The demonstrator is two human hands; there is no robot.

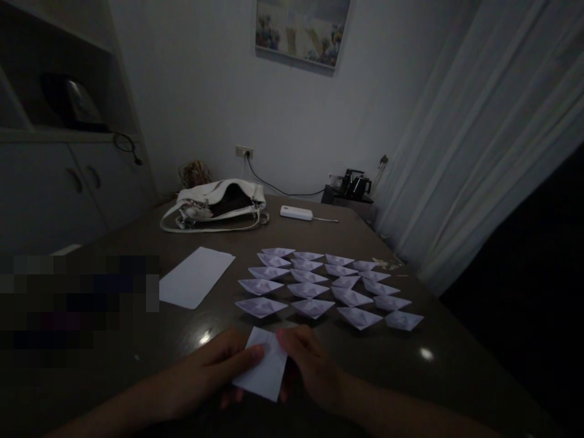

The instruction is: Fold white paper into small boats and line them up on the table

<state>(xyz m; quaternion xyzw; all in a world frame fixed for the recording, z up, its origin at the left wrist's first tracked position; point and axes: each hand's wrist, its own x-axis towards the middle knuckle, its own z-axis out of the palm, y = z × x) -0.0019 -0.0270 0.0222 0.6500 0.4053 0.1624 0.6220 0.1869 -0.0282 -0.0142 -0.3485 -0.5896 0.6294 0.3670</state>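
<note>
A folded piece of white paper (267, 374) is held up between both hands near the table's front side. My left hand (223, 362) pinches its left side, thumb lying on the face. My right hand (308, 362) grips its upper right edge, thumb and finger at the corner; its other fingers are partly hidden behind the paper. Just beyond the hands, several folded paper boats (312, 308) stand in rows on the dark table. To their left lies a flat stack of white paper (198, 277).
A white handbag (219, 204) with its strap rests at the table's back left. Right of it lies a white device (296, 213) with a short cord. A black kettle (358, 185) stands beyond the far edge, and a pale curtain (456, 121) hangs at right.
</note>
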